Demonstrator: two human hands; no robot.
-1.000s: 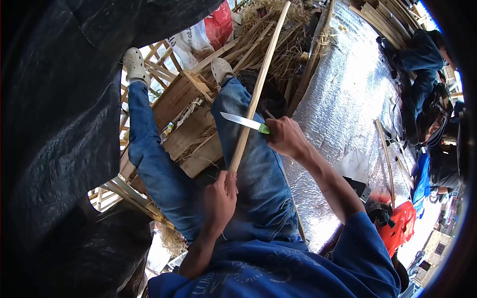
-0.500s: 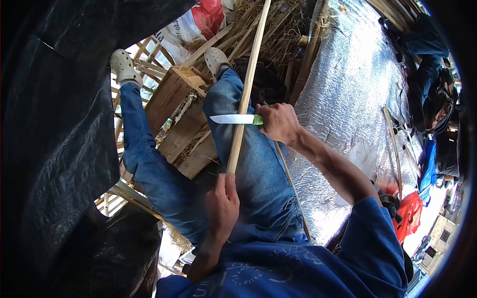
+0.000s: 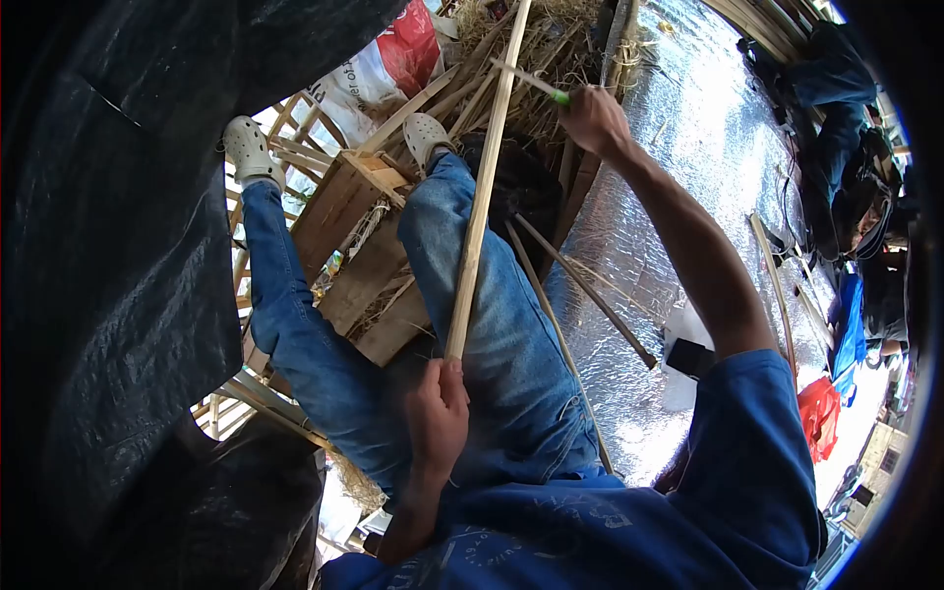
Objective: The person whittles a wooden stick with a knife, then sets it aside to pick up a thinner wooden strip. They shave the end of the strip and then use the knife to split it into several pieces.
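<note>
A long, pale wooden strip point(image 3: 480, 211) runs from my lap up past my raised knee to the top of the view. My left hand point(image 3: 439, 413) is closed around its lower end, close to my body. Out at arm's length, my right hand point(image 3: 594, 120) grips the green handle of a knife point(image 3: 531, 81). The blade reaches left from the fist and crosses the strip near its far end, seen nearly edge-on. Under the strip lies my leg in blue jeans point(image 3: 442, 211).
A wooden box point(image 3: 339, 211) stands between my legs. Straw and sticks point(image 3: 551, 44) are heaped ahead. To the right spreads a silver foil sheet point(image 3: 649, 206), with a dark stick point(image 3: 590, 290) and a black object point(image 3: 690, 358) on it. Black plastic sheeting point(image 3: 128, 226) hangs at left.
My right hand has moved the knife forward along the strip, from above my knee to near the far end. The blade has turned nearly edge-on. My left hand keeps its hold on the strip.
</note>
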